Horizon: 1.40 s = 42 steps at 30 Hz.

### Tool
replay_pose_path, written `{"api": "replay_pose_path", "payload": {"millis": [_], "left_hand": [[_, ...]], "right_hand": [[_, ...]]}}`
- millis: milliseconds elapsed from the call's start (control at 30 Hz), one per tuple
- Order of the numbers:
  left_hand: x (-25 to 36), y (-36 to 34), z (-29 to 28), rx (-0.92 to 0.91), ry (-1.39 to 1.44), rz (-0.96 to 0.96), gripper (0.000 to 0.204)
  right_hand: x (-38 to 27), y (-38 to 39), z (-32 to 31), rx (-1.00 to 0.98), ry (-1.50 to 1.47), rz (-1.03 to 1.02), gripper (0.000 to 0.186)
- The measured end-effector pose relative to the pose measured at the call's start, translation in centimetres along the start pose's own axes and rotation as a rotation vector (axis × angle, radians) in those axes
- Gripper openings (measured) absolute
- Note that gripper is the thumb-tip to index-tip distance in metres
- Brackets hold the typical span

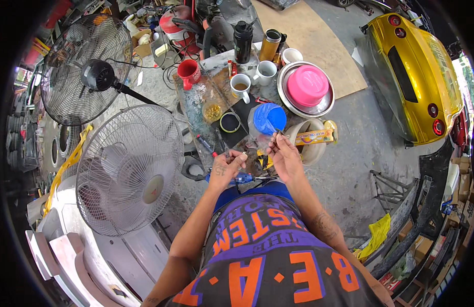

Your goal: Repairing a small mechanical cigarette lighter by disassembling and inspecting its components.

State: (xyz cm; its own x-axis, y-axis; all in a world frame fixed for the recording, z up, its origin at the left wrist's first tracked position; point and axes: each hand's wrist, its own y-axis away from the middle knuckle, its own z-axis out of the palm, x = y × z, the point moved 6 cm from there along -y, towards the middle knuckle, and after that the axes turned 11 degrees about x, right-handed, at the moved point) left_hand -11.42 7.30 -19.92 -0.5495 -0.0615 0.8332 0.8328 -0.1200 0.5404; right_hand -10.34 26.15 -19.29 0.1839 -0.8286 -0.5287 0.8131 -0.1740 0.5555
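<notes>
Left hand (227, 165) curled loosely around something small, possibly a ring or nut, too tiny to tell; kept low over the cluttered workbench (196, 110). Right hand (284, 153) pinched shut on a thin tool (276, 134), tip raised toward the blue lid (269, 118), presumably for a close look. Blue-handled tool (232, 178) left at the near bench edge. Little bare surface among red mug (188, 72), white mugs and pink bowl (307, 84). White fan (129, 169) just beside the left elbow; open floor to the right, before the yellow car (416, 77).
</notes>
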Motion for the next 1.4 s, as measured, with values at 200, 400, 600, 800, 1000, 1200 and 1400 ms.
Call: {"api": "replay_pose_path", "payload": {"millis": [200,400,600,800,1000,1200,1400], "left_hand": [[-1.3,-3.4,-1.0,0.079,-0.293,0.331,0.021],[-7.5,-9.5,0.6,0.030,-1.083,0.458,0.026],[-8.6,-11.1,1.3,0.117,-1.221,0.392,0.026],[-9.2,-11.8,-0.5,0.155,-1.191,0.377,0.024],[-3.8,-7.4,-2.4,0.243,-0.829,0.657,0.021],[-4.0,-0.7,-6.9,0.223,-0.809,0.512,0.024],[-8.0,4.4,-10.1,0.264,-0.710,0.386,0.028]], "right_hand": [[-0.3,0.9,-0.8,0.003,-0.010,0.016,0.013],[0.0,1.7,-3.0,0.076,0.061,0.000,0.014],[-0.4,2.1,-4.5,0.118,0.088,-0.026,0.019],[0.2,2.2,-5.7,0.129,0.170,0.004,0.017],[2.2,1.8,-8.3,0.142,0.382,0.050,0.019],[5.1,1.1,-9.6,0.145,0.498,0.155,0.020],[7.4,1.2,-11.1,0.018,0.592,0.224,0.019]]}}
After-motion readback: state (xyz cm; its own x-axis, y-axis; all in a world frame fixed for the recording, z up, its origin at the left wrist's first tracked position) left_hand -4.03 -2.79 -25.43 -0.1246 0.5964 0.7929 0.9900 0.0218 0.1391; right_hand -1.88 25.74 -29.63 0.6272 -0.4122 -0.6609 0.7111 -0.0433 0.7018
